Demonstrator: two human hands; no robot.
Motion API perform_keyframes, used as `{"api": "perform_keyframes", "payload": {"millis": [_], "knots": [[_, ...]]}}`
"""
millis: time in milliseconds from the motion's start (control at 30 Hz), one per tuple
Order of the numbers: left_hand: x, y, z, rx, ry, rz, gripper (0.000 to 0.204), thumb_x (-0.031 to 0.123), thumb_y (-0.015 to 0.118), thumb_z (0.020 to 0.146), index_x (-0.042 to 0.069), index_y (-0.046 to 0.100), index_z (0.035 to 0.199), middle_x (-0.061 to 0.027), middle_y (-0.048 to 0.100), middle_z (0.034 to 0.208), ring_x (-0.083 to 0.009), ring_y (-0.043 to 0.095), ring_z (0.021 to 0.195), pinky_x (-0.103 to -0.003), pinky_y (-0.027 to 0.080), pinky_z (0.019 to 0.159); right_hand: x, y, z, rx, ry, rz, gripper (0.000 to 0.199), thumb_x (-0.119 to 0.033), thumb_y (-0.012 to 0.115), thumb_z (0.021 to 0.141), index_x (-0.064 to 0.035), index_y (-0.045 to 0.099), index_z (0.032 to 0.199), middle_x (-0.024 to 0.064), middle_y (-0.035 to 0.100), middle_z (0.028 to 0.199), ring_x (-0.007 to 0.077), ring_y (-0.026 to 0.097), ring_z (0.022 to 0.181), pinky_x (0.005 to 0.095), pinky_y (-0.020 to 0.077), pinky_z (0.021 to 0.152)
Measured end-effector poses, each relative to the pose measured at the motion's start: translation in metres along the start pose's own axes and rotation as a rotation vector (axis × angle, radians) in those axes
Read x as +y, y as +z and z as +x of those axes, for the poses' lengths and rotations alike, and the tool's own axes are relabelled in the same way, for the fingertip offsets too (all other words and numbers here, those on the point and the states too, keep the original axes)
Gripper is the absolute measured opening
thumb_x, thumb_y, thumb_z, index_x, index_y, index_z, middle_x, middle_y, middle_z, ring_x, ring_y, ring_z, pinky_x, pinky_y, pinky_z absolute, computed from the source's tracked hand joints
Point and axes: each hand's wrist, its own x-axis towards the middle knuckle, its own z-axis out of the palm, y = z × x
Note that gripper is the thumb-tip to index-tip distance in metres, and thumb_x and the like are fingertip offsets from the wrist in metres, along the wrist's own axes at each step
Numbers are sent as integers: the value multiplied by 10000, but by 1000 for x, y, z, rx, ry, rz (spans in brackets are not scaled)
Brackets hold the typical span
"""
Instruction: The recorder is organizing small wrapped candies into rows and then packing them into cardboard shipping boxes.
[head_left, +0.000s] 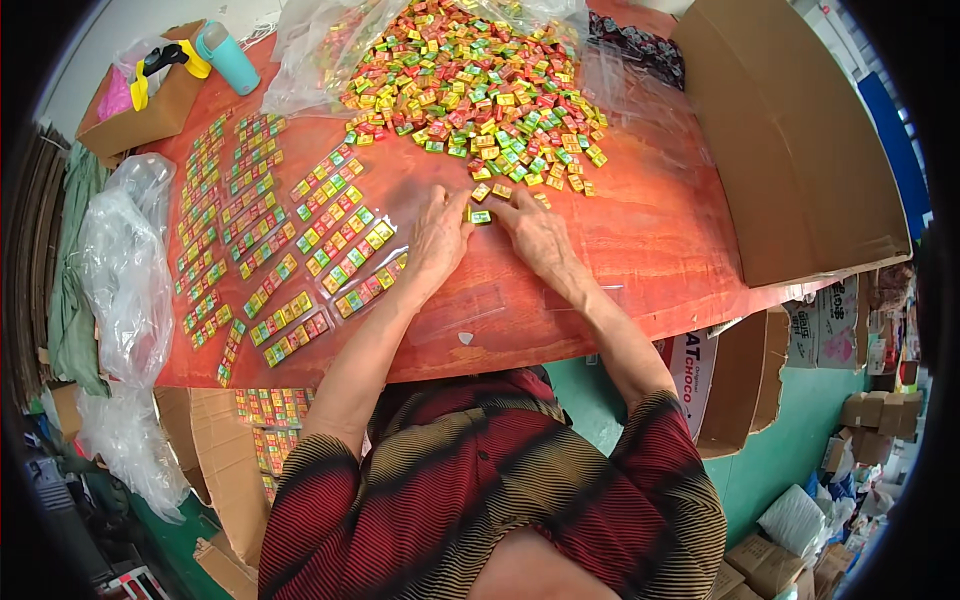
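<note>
Both my hands are over the red tabletop, in front of a big heap of small boxes [480, 90] in red, yellow and green. My left hand [440, 240] is closed, its fingertips at the left end of a small green box [480, 217]. To the right, my right hand [540, 235] is curled with thumb and fingertips at a small yellow box [501, 190]. Another yellow box [481, 192] lies between the fingertips of both hands. Left of my left hand, rows of small boxes in clear trays [345, 245] lie slantwise. My fingers partly hide the boxes they touch.
Clear plastic sheeting [310, 60] lies around the heap. A large cardboard box [800, 150] stands at the right. At the far left are a small carton [150, 115] and a turquoise bottle [228, 58]. An open carton [225, 450] with packed rows sits below the table's left edge.
</note>
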Motion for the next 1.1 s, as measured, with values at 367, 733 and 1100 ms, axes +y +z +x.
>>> {"api": "perform_keyframes", "payload": {"millis": [367, 733, 1100], "knots": [[-8, 4, 5, 18, 12, 74, 243, 16, 585, 684, 44, 543, 922, -164, 451, 899, -364, 530, 758, -435, 433, 639, -20, 29, 8, 21, 71, -38, 128, -118, 531, 745, -85, 553, 867, 113, 542, 825, 295, 564, 770, 388, 471, 587], [1, 2, -10, -57, 104, 6, 165, 45, 622, 670, 15, 514, 790, -161, 491, 871, -351, 542, 764, -437, 443, 632, 12, -19, 7, -57, 155, -144, 147, -79, 562, 735, -86, 581, 881, 101, 557, 877, 279, 555, 788, 371, 466, 636], [-4, -5, 0, -273, 91, 116, 229, 21, 619, 670, 14, 521, 878, -160, 508, 900, -356, 526, 839, -417, 440, 704, 5, -3, -15, -71, 14, 31, 248, -50, 582, 702, -62, 528, 943, 140, 524, 889, 330, 532, 825, 400, 457, 660]]}}
